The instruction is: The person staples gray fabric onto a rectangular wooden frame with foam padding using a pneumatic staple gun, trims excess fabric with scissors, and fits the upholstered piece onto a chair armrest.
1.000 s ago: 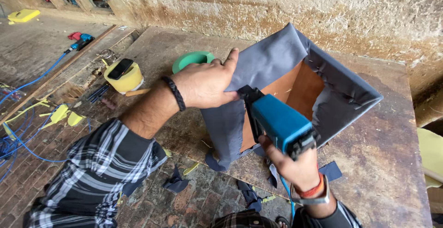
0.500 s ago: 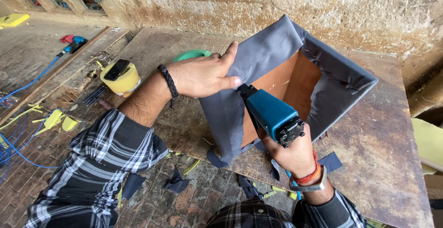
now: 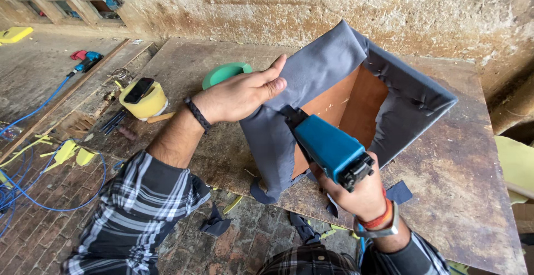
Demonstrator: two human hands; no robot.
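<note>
A wooden box frame wrapped in grey fabric (image 3: 334,69) stands tilted on a worn board table (image 3: 456,158), its brown inside facing me. My left hand (image 3: 239,94) presses flat on the fabric at the frame's near left edge, pulling it taut. My right hand (image 3: 361,197) grips a teal staple gun (image 3: 328,147), whose black nose touches the fabric edge just below my left thumb.
A green roll (image 3: 222,73) lies behind my left hand. A yellow tub with a phone on it (image 3: 143,99) stands at the table's left. Blue hoses (image 3: 33,186), a power tool (image 3: 86,60) and yellow foam scraps (image 3: 69,152) lie on the brick floor. Fabric offcuts (image 3: 214,225) litter the floor.
The staple gun's nose has moved up along the frame's left edge toward my left thumb. My left hand stays on the fabric.
</note>
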